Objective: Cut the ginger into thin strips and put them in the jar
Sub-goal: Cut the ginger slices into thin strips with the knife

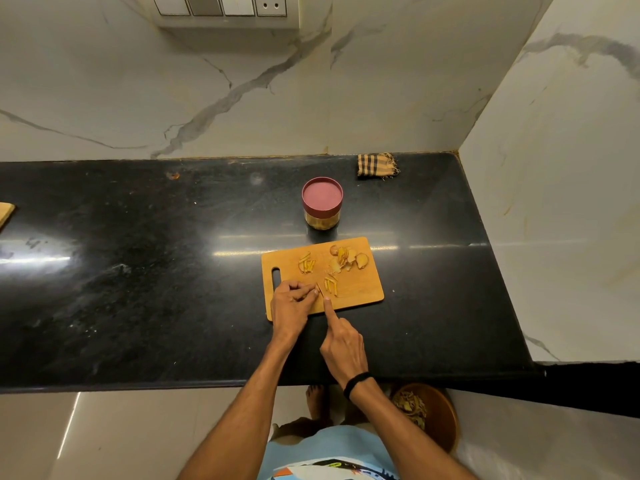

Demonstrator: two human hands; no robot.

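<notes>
Black stone counter point(138, 271) meets a veined marble wall. On it, a wooden cutting board point(367, 292) carries ginger slices point(348, 258) at its far right and small heaps of ginger strips point(330, 285). Just beyond stands the jar point(322, 206), its maroon lid on. The left hand point(291, 303) pinches a ginger piece point(319, 289) on the board. The right hand point(343, 348) stretches its forefinger onto the board, other fingers curled; I cannot tell what they grip.

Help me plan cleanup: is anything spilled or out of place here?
One small orange scrap lies alone on the black counter by the back wall, well left of the cutting board that holds the ginger. Nothing else looks spilled.
</notes>
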